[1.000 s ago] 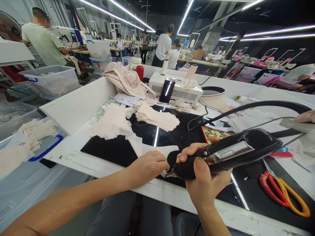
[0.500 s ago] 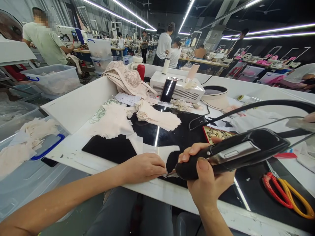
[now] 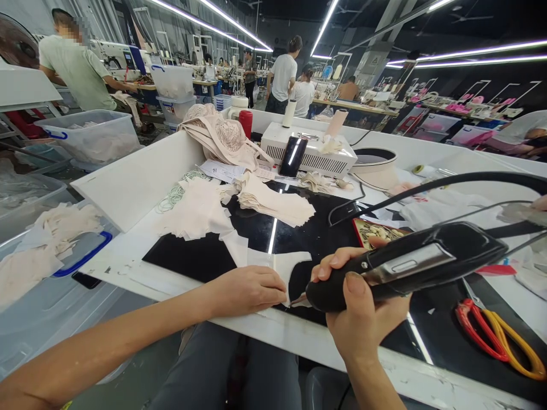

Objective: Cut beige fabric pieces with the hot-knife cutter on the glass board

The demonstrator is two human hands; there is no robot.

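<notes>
My right hand is wrapped around a black corded handheld tool with a silver plate on its side. The tool's thin metal tip points left, close to the edge of a pale fabric piece with a curved cutout. On that piece's near end lies my left hand, its fingers closed together and holding the cloth by the table's front edge. Under the fingertips the fabric is hidden. A pile of pale fabric pieces overlaps its far end, and beside that rests a stack of cut pieces.
Red-and-orange-handled scissors lie at the right on the black glossy panel. Behind stand a phone, a white vented box and beige bras. The tool's cable arches across the right. Plastic bins and co-workers are beyond.
My left hand has shifted slightly left, and my right hand with the tool a touch to the right. The co-worker at the far left has moved an arm forward.
</notes>
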